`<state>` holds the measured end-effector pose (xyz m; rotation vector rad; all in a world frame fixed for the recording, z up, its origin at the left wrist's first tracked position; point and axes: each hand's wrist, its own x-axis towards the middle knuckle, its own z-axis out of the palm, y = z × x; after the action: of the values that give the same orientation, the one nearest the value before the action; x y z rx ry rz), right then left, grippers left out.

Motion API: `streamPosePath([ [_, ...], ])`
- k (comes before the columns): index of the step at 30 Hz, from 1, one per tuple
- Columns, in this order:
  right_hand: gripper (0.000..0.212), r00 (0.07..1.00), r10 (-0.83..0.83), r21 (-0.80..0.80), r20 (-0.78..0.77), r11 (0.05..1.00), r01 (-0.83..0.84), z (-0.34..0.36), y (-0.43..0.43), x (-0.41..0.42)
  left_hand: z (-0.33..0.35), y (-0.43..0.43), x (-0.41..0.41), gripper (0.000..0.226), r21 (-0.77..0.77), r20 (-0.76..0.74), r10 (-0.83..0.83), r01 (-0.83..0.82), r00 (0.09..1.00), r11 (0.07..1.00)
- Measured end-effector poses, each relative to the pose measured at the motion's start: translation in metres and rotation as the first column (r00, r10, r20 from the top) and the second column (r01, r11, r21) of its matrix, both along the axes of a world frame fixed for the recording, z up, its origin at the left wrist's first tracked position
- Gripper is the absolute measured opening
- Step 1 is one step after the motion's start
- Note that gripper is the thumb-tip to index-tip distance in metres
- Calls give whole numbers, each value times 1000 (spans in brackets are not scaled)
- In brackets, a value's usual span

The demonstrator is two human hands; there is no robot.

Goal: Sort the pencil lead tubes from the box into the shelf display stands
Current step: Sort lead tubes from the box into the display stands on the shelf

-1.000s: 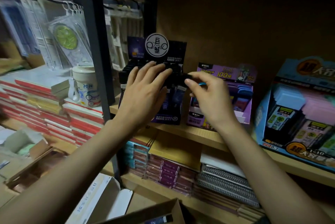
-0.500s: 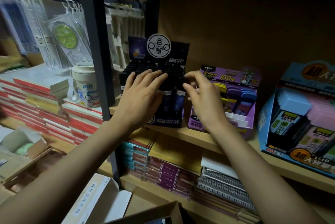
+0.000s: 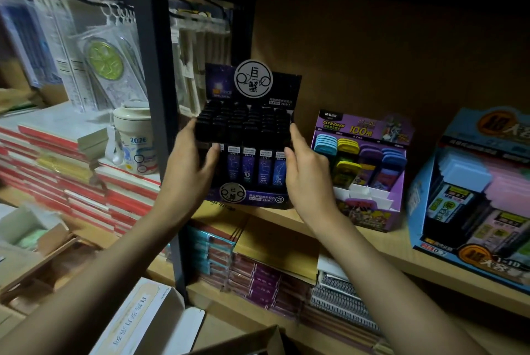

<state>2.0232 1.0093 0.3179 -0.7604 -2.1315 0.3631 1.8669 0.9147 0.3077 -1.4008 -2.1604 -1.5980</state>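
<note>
On the wooden shelf (image 3: 372,242), near mid-picture: black stand (image 3: 258,196), upright, packed with rows of dark lead tubes (image 3: 248,166); front row with blue labels and star-sign drawings; round grey sign (image 3: 253,79) standing up from the back card at 12 o'clock. Clasped from both sides: left hand (image 3: 189,165) at 9 o'clock of the stand, thumb laid on the front corner, fingers wrapped round the left wall; right hand (image 3: 307,179) at 3 o'clock, thumb against the front right edge, fingers up along the right wall. Cannot tell whether resting on the shelf or lifted just clear of it.

Just beside the black stand at 3 o'clock, purple stand (image 3: 370,205), partly filled with blue, yellow and purple lead cases toward its back, white dividers showing at the front; farther out at 3 o'clock, well apart from the hands, blue stand (image 3: 415,202) with pale blue and pink cases.

At 9 o'clock, dark metal post (image 3: 156,96); beyond it a white cup (image 3: 133,136) marked 2026, set on stacked red-edged notebooks (image 3: 57,171); hanging packets (image 3: 109,62) at 10 o'clock.

At 6 o'clock, under the shelf, stacked exercise books (image 3: 258,277) and spiral pads (image 3: 338,294); at 7 o'clock an open white box (image 3: 149,323); at the bottom edge, flap of a cardboard box (image 3: 252,340), contents out of sight.
</note>
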Motion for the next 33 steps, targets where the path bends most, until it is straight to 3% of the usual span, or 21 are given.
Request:
streamPosePath([
  [3,48,998,55,-99,16,994,-53,-2,-1,3,1,2,4,53,34,101,-32,29,994,999],
  [7,49,994,102,-228,-32,968,-107,5,-6,17,3,-1,5,53,21,91,-38,36,995,999],
  [10,37,992,22,-78,-125,996,-32,8,-12,36,0,-12,12,55,45,-39,52,-51,998,998],
  [14,20,979,-180,198,-92,960,196,8,-4,67,-5,-29,32,51,37,-199,131,-126,971,991],
  [17,19,958,-279,225,-63,931,286,7,8,84,-8,-36,46,52,-47,-263,59,-74,963,996],
  [20,17,971,-222,95,-84,969,230,7,21,91,-14,-38,57,49,-157,-275,-95,53,957,986],
  [25,9,968,-223,45,-116,972,230,3,36,86,-28,-36,70,49,-291,-228,-285,214,931,932],
  [33,19,977,-210,24,-36,977,211,-4,33,83,-35,-40,74,46,-328,-207,-326,248,922,911],
])
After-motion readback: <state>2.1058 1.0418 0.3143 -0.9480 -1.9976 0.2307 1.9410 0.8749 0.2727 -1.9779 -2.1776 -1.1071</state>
